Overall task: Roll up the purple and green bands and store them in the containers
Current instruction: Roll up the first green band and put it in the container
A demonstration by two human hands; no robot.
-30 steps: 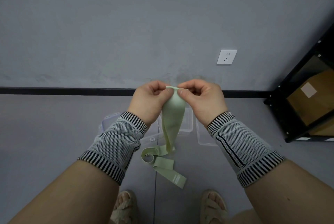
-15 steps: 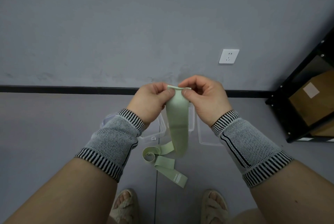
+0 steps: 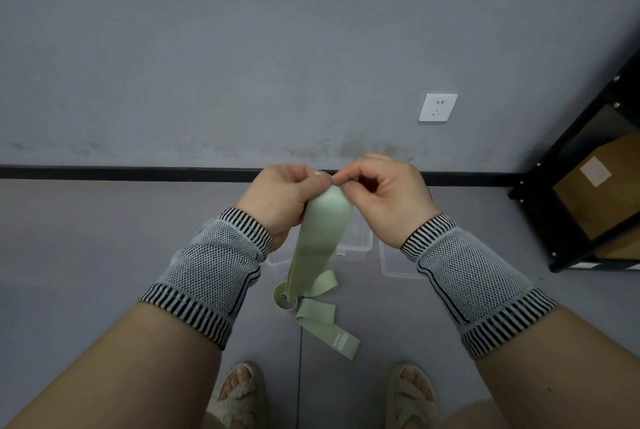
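A pale green band [image 3: 317, 248] hangs from my two hands, and its lower end lies in loose loops on the grey floor. My left hand [image 3: 282, 201] and my right hand [image 3: 384, 198] both pinch the band's top end, fingertips close together. Behind my hands stand clear plastic containers [image 3: 358, 243] on the floor, mostly hidden by my wrists and the band. A flat clear lid [image 3: 394, 264] lies to their right. No purple band is in view.
A black metal shelf [image 3: 585, 207] holding a cardboard box [image 3: 602, 186] stands at the right. The grey wall with a black baseboard [image 3: 121, 173] and a white socket [image 3: 437, 107] is just ahead. My sandalled feet [image 3: 239, 394] are at the bottom.
My hands have come closer together at the band's top end, and the hanging part has shifted a little, its loops on the floor pulled slightly.
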